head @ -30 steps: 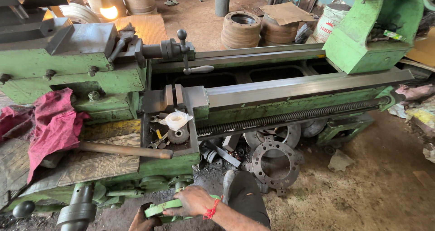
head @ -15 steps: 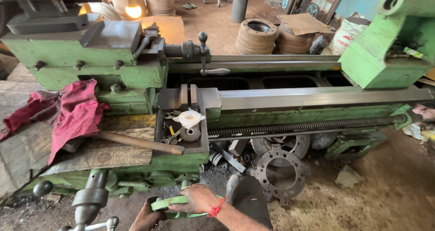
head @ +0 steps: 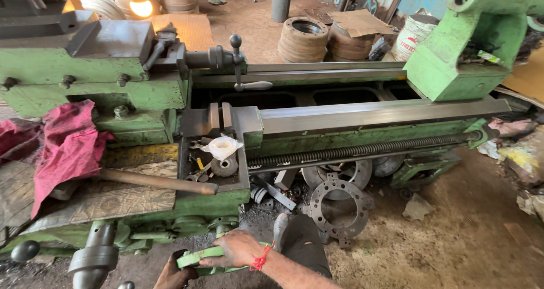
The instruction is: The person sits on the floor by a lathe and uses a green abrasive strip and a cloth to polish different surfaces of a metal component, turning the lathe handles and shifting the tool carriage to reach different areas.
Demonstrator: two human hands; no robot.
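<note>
I look down at a large green lathe. Low in the view, my right hand, with a red thread at the wrist, grips the rim of a green handwheel on the lathe's carriage front. My left hand holds the same wheel at its lower left edge, partly cut off by the frame. Above the hands sits an open tray on the carriage with small metal parts and a crumpled white bag. A long wooden handle lies across the carriage toward the tray.
A red cloth drapes over the left of the lathe. A round metal flange and scrap parts lie on the dirt floor under the bed. Stacked metal rings stand behind. The tailstock is at the right end. A lamp glows at the back.
The view has shifted, so the lathe sits lower and more to the right in frame. Both hands remain on the green handwheel, and the left hand has come more into view.
</note>
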